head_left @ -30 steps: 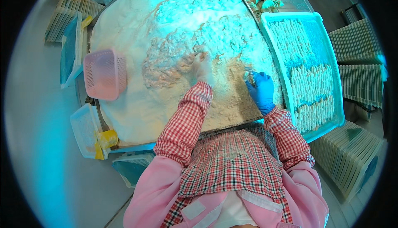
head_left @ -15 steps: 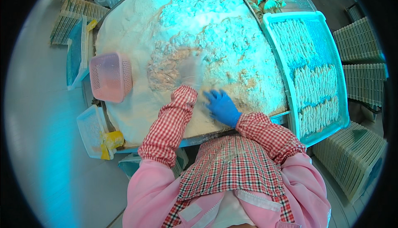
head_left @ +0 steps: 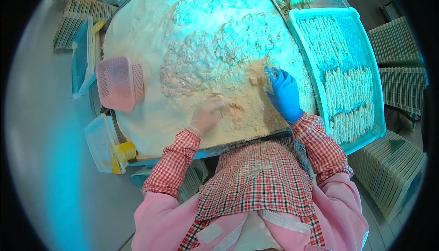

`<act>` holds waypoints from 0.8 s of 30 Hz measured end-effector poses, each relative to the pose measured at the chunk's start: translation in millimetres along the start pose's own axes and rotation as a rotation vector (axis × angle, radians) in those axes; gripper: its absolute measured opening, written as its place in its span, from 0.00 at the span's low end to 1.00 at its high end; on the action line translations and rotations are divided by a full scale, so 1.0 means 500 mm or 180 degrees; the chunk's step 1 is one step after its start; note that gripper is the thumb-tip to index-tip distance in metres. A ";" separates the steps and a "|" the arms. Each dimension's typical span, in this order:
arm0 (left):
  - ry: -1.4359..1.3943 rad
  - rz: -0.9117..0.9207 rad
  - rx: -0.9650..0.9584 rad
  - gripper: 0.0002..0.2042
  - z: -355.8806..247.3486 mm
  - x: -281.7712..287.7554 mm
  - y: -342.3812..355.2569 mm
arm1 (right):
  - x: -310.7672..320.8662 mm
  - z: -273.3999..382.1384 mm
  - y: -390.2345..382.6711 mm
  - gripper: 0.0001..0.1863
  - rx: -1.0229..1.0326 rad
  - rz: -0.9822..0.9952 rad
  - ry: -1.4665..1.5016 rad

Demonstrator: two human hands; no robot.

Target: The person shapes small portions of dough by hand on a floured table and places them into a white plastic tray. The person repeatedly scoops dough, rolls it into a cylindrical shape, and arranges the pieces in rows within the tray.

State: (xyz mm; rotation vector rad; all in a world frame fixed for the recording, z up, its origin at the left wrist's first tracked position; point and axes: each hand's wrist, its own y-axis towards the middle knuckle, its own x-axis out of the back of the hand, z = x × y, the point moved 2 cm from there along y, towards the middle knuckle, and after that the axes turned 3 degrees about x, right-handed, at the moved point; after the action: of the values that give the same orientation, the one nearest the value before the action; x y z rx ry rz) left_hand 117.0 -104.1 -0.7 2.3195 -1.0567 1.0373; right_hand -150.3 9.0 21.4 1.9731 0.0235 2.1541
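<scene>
A wide table is covered with pale flour (head_left: 141, 86), and a heap of wet, flour-dusted pieces, raw meat by the look of them (head_left: 183, 70), spreads over its middle. My left hand (head_left: 207, 115), in a thin whitish glove, lies low over the flour near the front edge, its fingers apart and pointing right. Beside those fingertips is a small pinkish piece (head_left: 236, 111). My right hand (head_left: 286, 95), gloved in blue, is raised over the right part of the flour with its fingers curled. Something pale shows at its fingertips, too small to name.
On the right stands a light tray (head_left: 382, 109) with rows of floured strips (head_left: 348, 91). A pink perforated basket (head_left: 114, 84) sits at the table's left edge, above a clear tub (head_left: 100, 143) and yellow tape (head_left: 123, 153). Stacked trays (head_left: 388, 173) flank the table.
My left hand has drawn back from the heap toward the front edge. My right hand has moved right and farther from me, and its fingers have curled.
</scene>
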 end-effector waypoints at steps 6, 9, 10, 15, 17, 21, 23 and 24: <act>0.0539 -0.0331 0.0992 0.10 -0.082 -0.080 0.015 | -0.113 0.073 0.009 0.25 0.0483 0.0533 0.0320; 0.0129 0.0176 0.1568 0.10 -0.086 -0.076 0.000 | -0.102 0.030 0.011 0.15 0.0329 0.0083 0.0160; -0.0418 0.0412 0.2155 0.11 -0.081 -0.063 0.000 | -0.083 0.006 0.014 0.15 0.0301 0.0008 0.0065; -0.0383 -0.0507 0.0654 0.14 -0.100 0.000 -0.007 | -0.009 0.007 0.006 0.28 0.0562 -0.0359 0.0172; 0.0212 -0.0562 -0.0123 0.15 -0.100 -0.006 -0.019 | -0.002 0.041 -0.003 0.29 0.0779 -0.0371 0.0203; 0.0050 0.0008 0.1676 0.15 -0.050 0.015 -0.049 | -0.004 0.075 -0.033 0.24 0.0731 0.0128 0.0600; -0.0019 0.0044 0.2115 0.15 -0.032 0.010 -0.061 | -0.012 0.107 -0.048 0.21 0.0812 0.0377 0.0828; 0.0013 -0.0160 0.1781 0.14 -0.010 -0.019 -0.067 | -0.012 0.137 -0.058 0.20 0.0935 0.0539 0.0843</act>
State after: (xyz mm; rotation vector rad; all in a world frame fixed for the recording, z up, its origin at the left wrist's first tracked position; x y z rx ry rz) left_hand 136.0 -75.2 -6.2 2.7479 -0.7666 1.4633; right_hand -77.9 26.9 17.6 1.8742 0.2364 2.6419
